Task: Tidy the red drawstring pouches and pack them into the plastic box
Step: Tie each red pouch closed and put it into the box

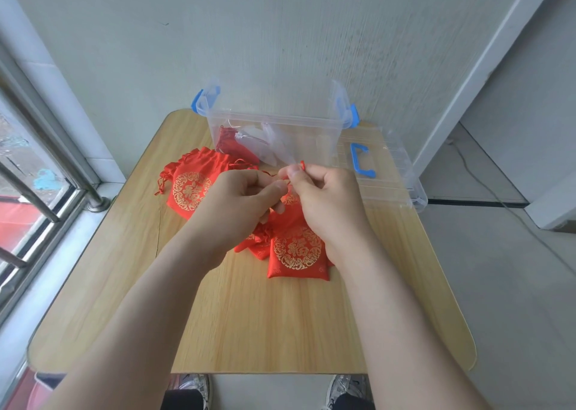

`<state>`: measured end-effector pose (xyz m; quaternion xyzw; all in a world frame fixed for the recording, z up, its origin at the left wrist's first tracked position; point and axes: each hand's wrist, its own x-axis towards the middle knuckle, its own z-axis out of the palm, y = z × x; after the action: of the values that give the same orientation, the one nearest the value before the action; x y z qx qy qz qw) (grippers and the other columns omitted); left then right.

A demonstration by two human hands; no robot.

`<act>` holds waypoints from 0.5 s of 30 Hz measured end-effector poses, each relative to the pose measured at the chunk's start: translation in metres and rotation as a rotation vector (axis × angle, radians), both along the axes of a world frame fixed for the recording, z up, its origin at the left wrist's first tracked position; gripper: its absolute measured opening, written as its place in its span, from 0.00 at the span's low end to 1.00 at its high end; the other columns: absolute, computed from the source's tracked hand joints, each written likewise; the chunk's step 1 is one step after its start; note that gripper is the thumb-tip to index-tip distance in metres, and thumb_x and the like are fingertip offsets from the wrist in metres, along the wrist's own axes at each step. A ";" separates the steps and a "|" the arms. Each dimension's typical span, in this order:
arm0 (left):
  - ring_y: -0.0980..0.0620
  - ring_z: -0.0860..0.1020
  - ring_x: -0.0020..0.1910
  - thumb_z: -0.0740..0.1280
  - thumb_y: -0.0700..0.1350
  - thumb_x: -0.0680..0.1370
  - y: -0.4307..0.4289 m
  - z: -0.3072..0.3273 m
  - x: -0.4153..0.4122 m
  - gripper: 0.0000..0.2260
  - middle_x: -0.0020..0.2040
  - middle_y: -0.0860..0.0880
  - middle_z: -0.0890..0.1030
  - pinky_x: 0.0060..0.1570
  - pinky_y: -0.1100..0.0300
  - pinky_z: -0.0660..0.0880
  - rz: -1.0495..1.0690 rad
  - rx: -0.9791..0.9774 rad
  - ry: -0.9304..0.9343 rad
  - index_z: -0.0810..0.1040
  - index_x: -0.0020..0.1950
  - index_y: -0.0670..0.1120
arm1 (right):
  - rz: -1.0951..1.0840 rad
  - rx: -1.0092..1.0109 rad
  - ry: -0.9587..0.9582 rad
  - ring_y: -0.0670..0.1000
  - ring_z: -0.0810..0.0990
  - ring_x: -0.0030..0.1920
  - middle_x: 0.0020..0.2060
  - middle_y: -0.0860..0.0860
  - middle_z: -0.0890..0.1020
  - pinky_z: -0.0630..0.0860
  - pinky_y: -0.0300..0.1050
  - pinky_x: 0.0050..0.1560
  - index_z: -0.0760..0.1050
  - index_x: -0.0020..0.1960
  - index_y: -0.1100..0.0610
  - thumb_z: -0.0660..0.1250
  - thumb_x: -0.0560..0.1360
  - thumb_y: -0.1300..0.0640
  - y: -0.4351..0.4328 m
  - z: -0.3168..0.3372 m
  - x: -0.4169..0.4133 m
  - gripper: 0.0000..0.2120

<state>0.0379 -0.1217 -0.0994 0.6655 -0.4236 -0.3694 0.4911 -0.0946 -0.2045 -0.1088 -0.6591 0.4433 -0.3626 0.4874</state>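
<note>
A red pouch with a gold round emblem (297, 250) hangs over the table's middle, its mouth bunched between my hands. My left hand (240, 201) pinches its red drawstring on one side. My right hand (324, 197) pinches the cord's other end, whose red tip shows above my fingers. Another red pouch (190, 185) lies flat at the left rear of the table. A smaller crumpled red pouch (257, 244) lies partly under the held one. The clear plastic box (311, 123) with blue latches stands open at the back, with a dark red pouch (227, 143) and whitish bags inside.
The box's clear lid (392, 176) with a blue handle lies on the table's right rear, overhanging the edge. The wooden table (249, 322) is small with rounded corners. A window with metal bars is at the left, a wall behind. My shoes show below the front edge.
</note>
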 end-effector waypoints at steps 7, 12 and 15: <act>0.54 0.81 0.34 0.71 0.42 0.83 -0.002 -0.006 0.002 0.08 0.36 0.47 0.85 0.36 0.62 0.78 0.069 0.032 -0.014 0.86 0.48 0.40 | -0.116 0.024 0.024 0.47 0.80 0.36 0.33 0.48 0.84 0.83 0.62 0.51 0.87 0.45 0.55 0.68 0.83 0.49 -0.003 -0.004 -0.001 0.15; 0.55 0.80 0.32 0.71 0.42 0.82 -0.001 -0.004 -0.002 0.09 0.35 0.46 0.85 0.35 0.61 0.78 0.053 0.074 -0.067 0.86 0.44 0.39 | 0.009 -0.044 0.033 0.40 0.79 0.36 0.30 0.39 0.82 0.77 0.45 0.46 0.88 0.48 0.52 0.67 0.85 0.48 -0.006 0.007 -0.010 0.14; 0.55 0.81 0.33 0.70 0.40 0.81 0.003 0.000 -0.004 0.09 0.36 0.46 0.86 0.34 0.62 0.78 -0.056 0.105 -0.147 0.86 0.43 0.40 | 0.169 -0.032 0.026 0.40 0.74 0.31 0.29 0.39 0.78 0.72 0.41 0.43 0.89 0.51 0.52 0.70 0.84 0.51 -0.007 0.010 -0.014 0.10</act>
<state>0.0335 -0.1188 -0.0992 0.7035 -0.4569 -0.3549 0.4127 -0.1088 -0.2112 -0.0985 -0.7064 0.3867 -0.3188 0.4999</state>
